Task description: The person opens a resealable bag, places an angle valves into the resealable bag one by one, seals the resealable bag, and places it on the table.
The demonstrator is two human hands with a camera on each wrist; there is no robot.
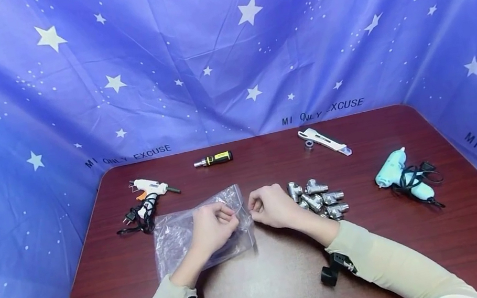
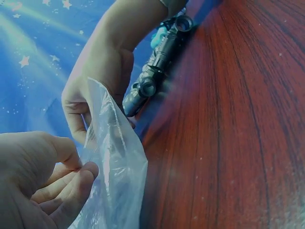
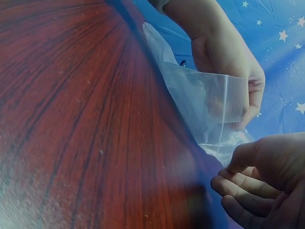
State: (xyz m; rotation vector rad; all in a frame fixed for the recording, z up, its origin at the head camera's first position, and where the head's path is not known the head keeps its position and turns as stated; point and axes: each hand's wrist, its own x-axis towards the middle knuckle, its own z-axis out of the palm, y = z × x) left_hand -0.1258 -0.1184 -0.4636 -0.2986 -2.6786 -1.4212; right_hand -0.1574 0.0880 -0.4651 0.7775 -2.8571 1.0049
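A clear plastic zip bag (image 1: 170, 238) lies on the table, its zip edge raised toward the right. My left hand (image 1: 213, 229) pinches the bag near that edge between thumb and fingers, as the left wrist view shows with the film (image 2: 119, 162) beside the fingertips. At the edge's other side, my right hand (image 1: 274, 207) has thumb and forefinger pressed together on the bag's rim; the right wrist view shows this hand (image 3: 267, 179) right below the zip strip (image 3: 224, 112). Just right of it sits a pile of several metal tee fittings (image 1: 319, 199).
A white glue gun (image 1: 149, 187) with a black cord lies at left, a ratchet screwdriver (image 1: 216, 158) at the back. Back right are a utility knife (image 1: 325, 142) and a small metal ring (image 1: 309, 145). A mint glue gun (image 1: 402, 176) lies far right. Starry cloth (image 1: 220, 99) hangs behind.
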